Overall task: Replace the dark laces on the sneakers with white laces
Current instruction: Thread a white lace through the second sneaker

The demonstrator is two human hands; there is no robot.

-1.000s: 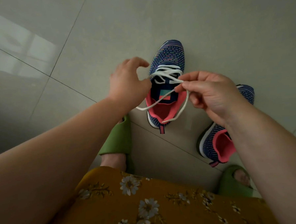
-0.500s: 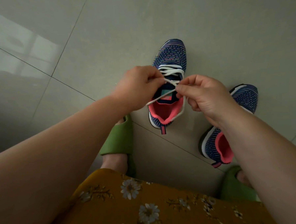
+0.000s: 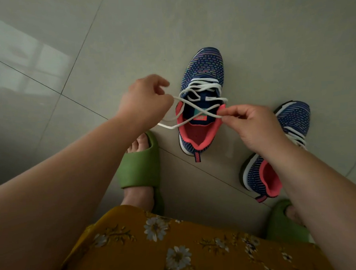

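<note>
A navy knit sneaker (image 3: pixel 204 71) with a pink lining stands on the floor, toe pointing away, threaded with a white lace (image 3: pixel 201 88). The lace's two free ends cross above the shoe's opening. My left hand (image 3: pixel 144 99) pinches one end to the left of the shoe; its tail hangs below the hand. My right hand (image 3: pixel 248 125) pinches the other end at the shoe's right edge. A second matching sneaker (image 3: pixel 292 120) with white lacing lies to the right, partly hidden behind my right forearm.
Grey floor tiles (image 3: pixel 167 22) spread all around. My feet wear green slides, the left slide (image 3: pixel 139 163) just left of the laced sneaker, the right slide (image 3: pixel 284 222) below the second sneaker. A yellow flowered skirt (image 3: pixel 179 248) fills the bottom.
My hands have drawn apart from over the tongue, pulling the two lace ends sideways so they cross over the shoe's opening. The view has shifted slightly.
</note>
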